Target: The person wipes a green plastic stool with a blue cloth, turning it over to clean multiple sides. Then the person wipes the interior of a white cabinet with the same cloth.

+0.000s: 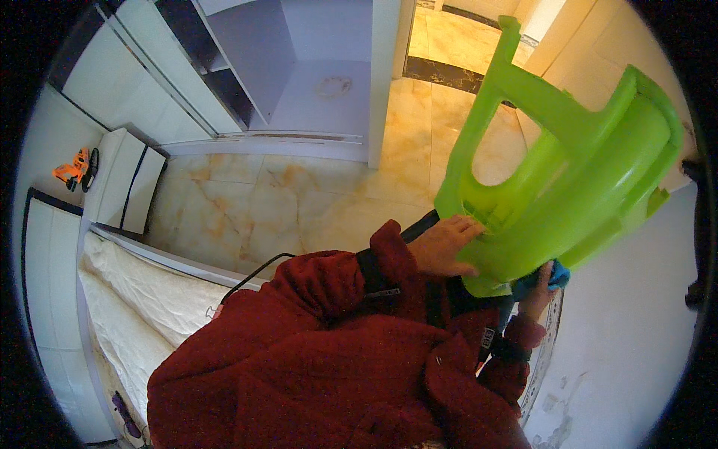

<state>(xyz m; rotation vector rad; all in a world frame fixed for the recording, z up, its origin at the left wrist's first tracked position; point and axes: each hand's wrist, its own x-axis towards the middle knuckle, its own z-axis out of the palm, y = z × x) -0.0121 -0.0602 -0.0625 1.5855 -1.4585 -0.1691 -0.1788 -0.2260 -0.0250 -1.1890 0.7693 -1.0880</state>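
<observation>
A bright green moulded plastic chair (pixel 583 163) is tilted up in front of me, its legs pointing away toward the doorway. My left hand (pixel 446 244) grips its near edge, with the fingertips over the green plastic. Against the chair's lower right side, my right hand (pixel 539 289) holds a bunched blue cloth (pixel 558 275). Part of that hand and of the cloth is hidden by the chair.
To the left is a bed with a cream cover (pixel 134 292). A white nightstand (pixel 120 179) bears an orange toy excavator (pixel 76 168). Ahead are an open wardrobe (pixel 325 101) and a doorway with a dark threshold (pixel 437 73). A white wall (pixel 622 314) stands at my right.
</observation>
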